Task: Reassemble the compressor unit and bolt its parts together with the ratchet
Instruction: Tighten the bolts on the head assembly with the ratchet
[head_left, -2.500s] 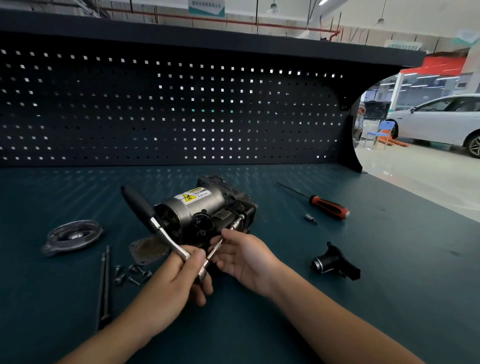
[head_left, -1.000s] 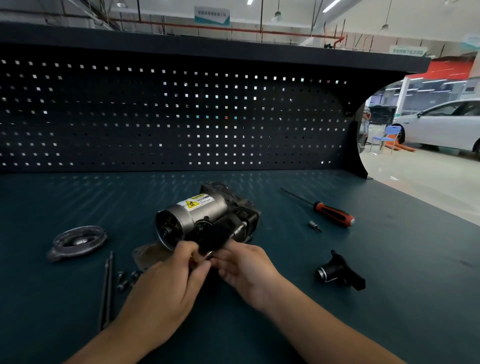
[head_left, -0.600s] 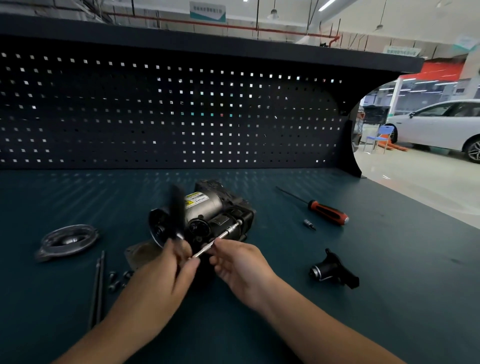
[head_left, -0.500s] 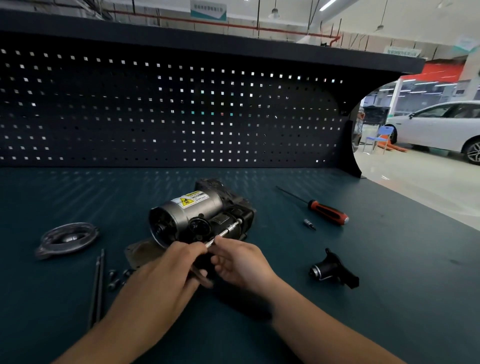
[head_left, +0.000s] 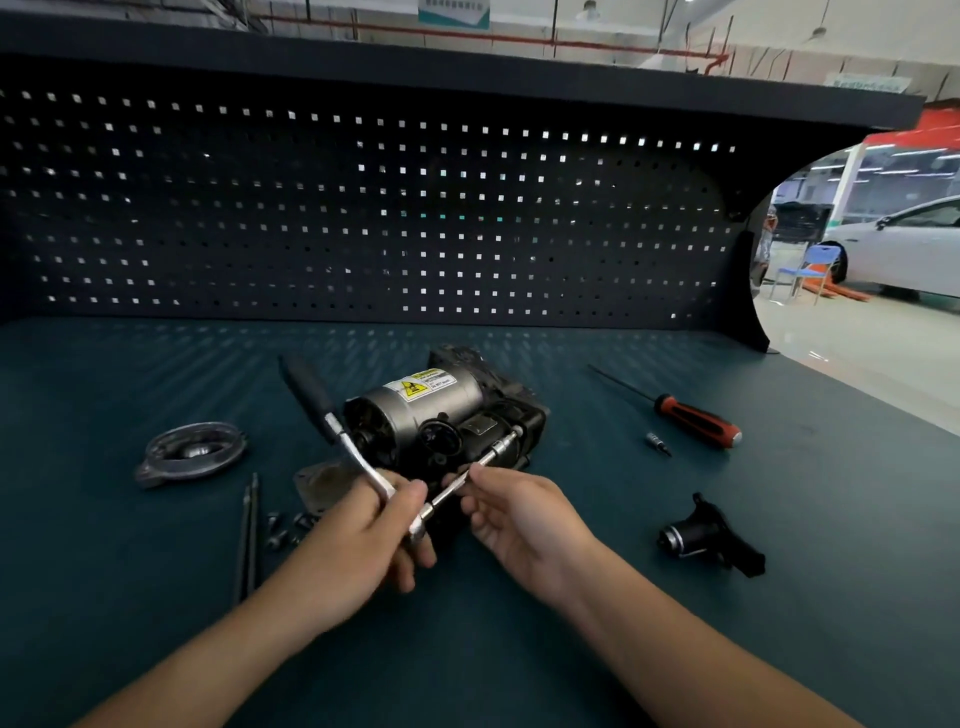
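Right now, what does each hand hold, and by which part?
Left hand grips the black-handled chrome ratchet by the shank near its head; right hand pinches the chrome extension bar midway.

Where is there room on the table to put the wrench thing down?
Bare mat runs between the pegboard and the compressor, and right of the black fitting. Crowded left of the compressor: round cover, rods, bolts.
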